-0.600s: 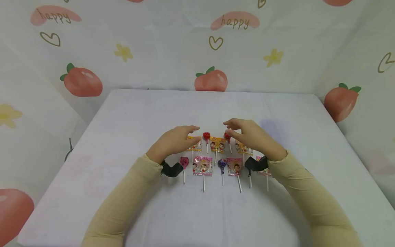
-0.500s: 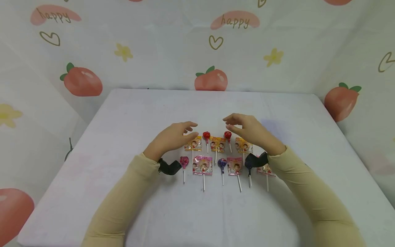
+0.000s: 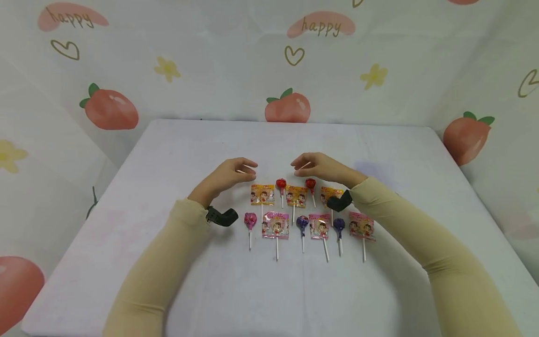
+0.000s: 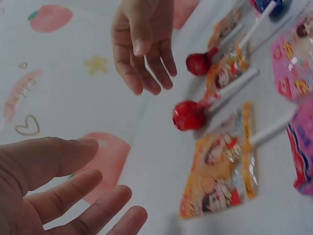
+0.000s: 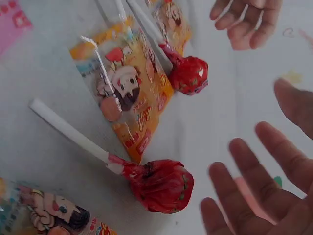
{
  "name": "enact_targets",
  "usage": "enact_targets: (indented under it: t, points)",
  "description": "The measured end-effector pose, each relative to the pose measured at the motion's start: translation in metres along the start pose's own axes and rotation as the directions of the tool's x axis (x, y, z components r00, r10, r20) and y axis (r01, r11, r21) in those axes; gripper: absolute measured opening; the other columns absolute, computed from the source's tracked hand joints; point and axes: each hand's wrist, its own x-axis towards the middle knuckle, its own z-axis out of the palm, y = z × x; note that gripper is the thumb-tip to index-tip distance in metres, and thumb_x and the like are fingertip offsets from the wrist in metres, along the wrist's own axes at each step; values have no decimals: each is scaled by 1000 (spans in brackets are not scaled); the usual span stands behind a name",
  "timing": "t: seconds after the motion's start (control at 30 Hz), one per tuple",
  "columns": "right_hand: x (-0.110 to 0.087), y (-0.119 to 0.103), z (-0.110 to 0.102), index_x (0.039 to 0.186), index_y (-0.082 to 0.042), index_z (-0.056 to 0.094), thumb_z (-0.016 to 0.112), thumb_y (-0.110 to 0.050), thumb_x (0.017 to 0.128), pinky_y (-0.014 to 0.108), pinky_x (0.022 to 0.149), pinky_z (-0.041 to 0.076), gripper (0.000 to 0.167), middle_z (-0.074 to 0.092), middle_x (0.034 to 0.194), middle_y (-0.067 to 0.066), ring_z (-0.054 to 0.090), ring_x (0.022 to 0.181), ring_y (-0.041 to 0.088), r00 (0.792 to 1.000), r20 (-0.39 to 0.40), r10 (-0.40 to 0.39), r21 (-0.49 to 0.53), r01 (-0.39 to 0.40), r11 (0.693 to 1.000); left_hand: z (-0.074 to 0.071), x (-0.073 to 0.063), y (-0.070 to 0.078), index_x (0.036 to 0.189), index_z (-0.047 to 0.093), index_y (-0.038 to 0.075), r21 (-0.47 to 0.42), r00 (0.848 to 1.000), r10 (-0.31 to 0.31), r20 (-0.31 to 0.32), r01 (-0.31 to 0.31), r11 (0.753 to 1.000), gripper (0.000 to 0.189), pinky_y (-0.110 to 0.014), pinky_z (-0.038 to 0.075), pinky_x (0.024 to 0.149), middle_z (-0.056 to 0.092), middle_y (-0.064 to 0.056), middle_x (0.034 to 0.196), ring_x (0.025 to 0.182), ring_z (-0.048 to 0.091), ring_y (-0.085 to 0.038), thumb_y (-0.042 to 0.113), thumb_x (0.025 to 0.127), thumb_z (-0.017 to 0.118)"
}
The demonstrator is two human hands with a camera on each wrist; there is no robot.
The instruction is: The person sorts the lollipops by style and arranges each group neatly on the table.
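My left hand point(image 3: 227, 175) hovers behind the left end of the lollipops, fingers loosely bent and holding nothing. Just behind a red ball lollipop point(image 3: 310, 183) is my right hand point(image 3: 324, 167), its relaxed fingers pointing left toward the other hand. A second red lollipop point(image 4: 189, 115) shows beside an orange flat-wrapped lollipop point(image 4: 215, 171) in the left wrist view. Another orange packet point(image 5: 129, 83) lies between the two red balls in the right wrist view. Nearer the body sit a pink ball lollipop point(image 3: 250, 219), purple ones point(image 3: 302, 222) and pink packets point(image 3: 275, 225).
The lollipops lie in two rows on a white-covered table point(image 3: 202, 290), sticks toward the body. A black wrist strap piece point(image 3: 339, 201) partly covers the right orange packet point(image 3: 330, 193). A curtain point(image 3: 236, 61) printed with peaches hangs behind the table's far edge.
Both hands have moved back toward the table's far side, off the lollipops; the right one also shifted left. The orange packet at left and the right purple lollipop are now uncovered. The lollipops stay put.
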Motion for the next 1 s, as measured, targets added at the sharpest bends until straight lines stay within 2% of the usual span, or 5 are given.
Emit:
enact_targets:
  t: [0.13, 0.27, 0.63, 0.83, 1.0]
  points:
    - [8, 3, 1, 132, -5, 55, 65, -24, 94, 48, 101, 43, 43, 55, 133, 16, 51, 125, 33, 994, 96, 57, -28, -54, 998, -1, 4, -7, 134, 53, 9, -34, 997, -75, 28, 76, 997, 45, -44, 42, 101, 58, -14, 128, 115, 54, -27, 18, 91, 65]
    - [14, 6, 2, 132, -7, 55, 66, -25, 93, 47, 102, 42, 44, 55, 133, 16, 50, 125, 31, 984, 159, 77, -54, -70, 996, -1, 7, -11, 133, 54, 8, -25, 993, -105, 52, 106, 994, 48, -44, 41, 100, 58, -15, 127, 115, 52, -27, 16, 88, 67]
    - [21, 7, 13, 123, -5, 59, 79, -19, 82, 32, 85, 42, 48, 55, 110, 10, 49, 96, 21, 970, 228, 80, -67, -66, 996, 10, 20, -13, 127, 59, 11, 163, 986, -135, 94, 118, 980, 56, -42, 38, 99, 54, -12, 128, 115, 47, -26, 19, 76, 82]
    - [22, 8, 17, 122, -5, 58, 81, -21, 79, 32, 82, 39, 51, 52, 107, 9, 44, 94, 21, 965, 248, 80, -91, -59, 994, 15, 24, -9, 127, 57, 19, 238, 974, -183, 133, 148, 960, 62, -47, 35, 106, 47, -12, 136, 122, 42, -29, 24, 73, 86]
    - [23, 9, 18, 122, -5, 57, 81, -21, 79, 32, 78, 38, 52, 50, 106, 9, 42, 91, 21, 964, 252, 85, -104, -61, 993, 17, 27, -8, 126, 56, 22, 281, 974, -177, 144, 131, 951, 61, -50, 34, 105, 47, -15, 133, 121, 44, -31, 23, 72, 86]
